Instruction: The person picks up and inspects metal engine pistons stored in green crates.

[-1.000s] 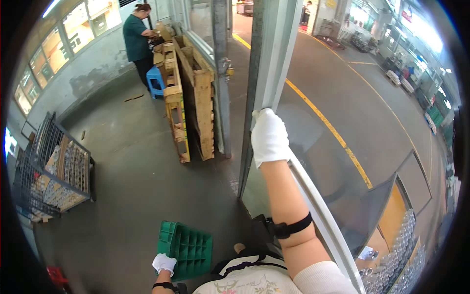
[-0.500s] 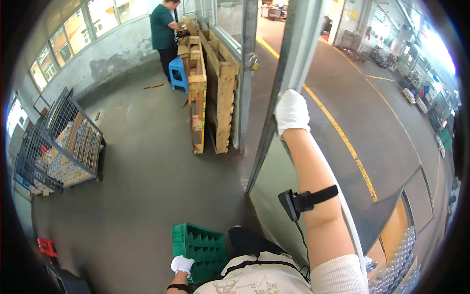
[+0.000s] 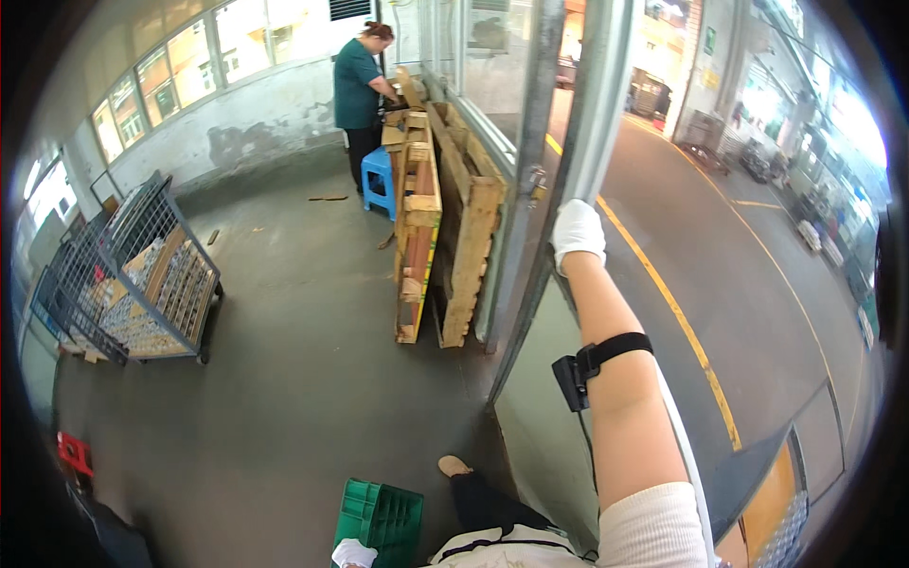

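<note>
A green crate (image 3: 400, 516) sits between six and seven o'clock, at the wearer's left side and partly cut by the lower edge. It is a single solid green, apparently moulded plastic, with straight, stiff walls. Its left face catches more light; the darker face toward three o'clock is broken into rows of squarish recesses by thin ribs. Whether that is its inside or its ribbed base I cannot tell.

The white-gloved left hand (image 3: 354, 553), near seven o'clock, has its fingers closed on the crate's near-left edge; the fingertips are hidden.

At two o'clock the white-gloved right hand (image 3: 579, 232) is closed around the upright edge of a door (image 3: 540, 417), its fingertips out of sight. The door has a pale lower panel in a grey metal frame. A black strap (image 3: 620, 348) circles the right forearm.

A beige shoe (image 3: 454, 466) shows at six o'clock. Wooden pallets (image 3: 471, 270) stand on edge just above the centre, with a blue stool (image 3: 380, 185) and a co-worker (image 3: 357, 90) toward eleven. A wire cage trolley (image 3: 156, 284) stands at nine.
</note>
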Tool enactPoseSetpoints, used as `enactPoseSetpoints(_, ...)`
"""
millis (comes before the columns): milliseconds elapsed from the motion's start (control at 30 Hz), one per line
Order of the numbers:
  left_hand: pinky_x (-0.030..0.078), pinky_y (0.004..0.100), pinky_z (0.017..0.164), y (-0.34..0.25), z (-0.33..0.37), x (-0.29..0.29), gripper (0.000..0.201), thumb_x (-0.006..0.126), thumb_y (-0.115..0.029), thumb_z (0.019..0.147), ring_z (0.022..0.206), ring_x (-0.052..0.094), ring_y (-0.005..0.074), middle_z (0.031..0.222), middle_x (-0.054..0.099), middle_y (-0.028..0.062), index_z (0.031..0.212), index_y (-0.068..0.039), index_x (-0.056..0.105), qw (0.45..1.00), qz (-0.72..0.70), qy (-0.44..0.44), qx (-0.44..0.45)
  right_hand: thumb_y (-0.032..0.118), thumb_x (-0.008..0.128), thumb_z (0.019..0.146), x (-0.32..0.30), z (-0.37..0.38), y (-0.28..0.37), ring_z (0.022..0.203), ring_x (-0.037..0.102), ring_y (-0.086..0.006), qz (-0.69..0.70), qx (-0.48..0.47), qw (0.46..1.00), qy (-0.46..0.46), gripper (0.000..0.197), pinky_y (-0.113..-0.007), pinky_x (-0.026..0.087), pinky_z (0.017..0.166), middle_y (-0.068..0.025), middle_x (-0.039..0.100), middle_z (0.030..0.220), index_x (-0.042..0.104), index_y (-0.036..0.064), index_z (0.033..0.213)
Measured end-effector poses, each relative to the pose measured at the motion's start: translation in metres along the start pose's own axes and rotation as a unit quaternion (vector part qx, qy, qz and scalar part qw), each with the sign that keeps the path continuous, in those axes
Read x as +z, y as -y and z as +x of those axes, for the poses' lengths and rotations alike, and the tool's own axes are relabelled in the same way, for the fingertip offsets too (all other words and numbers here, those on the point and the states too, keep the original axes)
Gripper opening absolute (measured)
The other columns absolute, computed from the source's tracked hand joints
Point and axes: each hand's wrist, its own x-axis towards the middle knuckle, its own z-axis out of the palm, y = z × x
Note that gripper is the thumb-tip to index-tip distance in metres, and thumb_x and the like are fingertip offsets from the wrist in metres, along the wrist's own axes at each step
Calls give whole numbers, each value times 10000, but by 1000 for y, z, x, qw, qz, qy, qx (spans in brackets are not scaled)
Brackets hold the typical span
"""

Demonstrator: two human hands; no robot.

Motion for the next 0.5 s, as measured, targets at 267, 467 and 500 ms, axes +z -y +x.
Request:
enactPoseSetpoints(267,554,375,783,-6,68,10,473,687,-484,692,951,696,284,1021,722,119,976,-113,755,990,52,82,-98,102,489,894,55,77,9,963,666,-412,-72,-83,994,-18,253,-475,537,830,-270,679,994,714,0,944)
enactPoseSetpoints(467,539,403,830,-10,72,-2,498,696,-499,692,980,679,306,1035,712,139,980,-95,746,986,-5,90,-138,178,524,867,64,80,44,956,661,-414,-113,-104,988,-21,281,-484,535,816,-262,677,972,715,-15,941)
enactPoseSetpoints(500,539,403,827,-6,71,1,494,694,-501,696,978,679,304,1031,713,138,978,-98,746,986,-21,87,-139,189,525,862,62,77,51,962,659,-417,-135,-117,984,-15,291,-484,534,819,-260,676,978,715,-15,945)
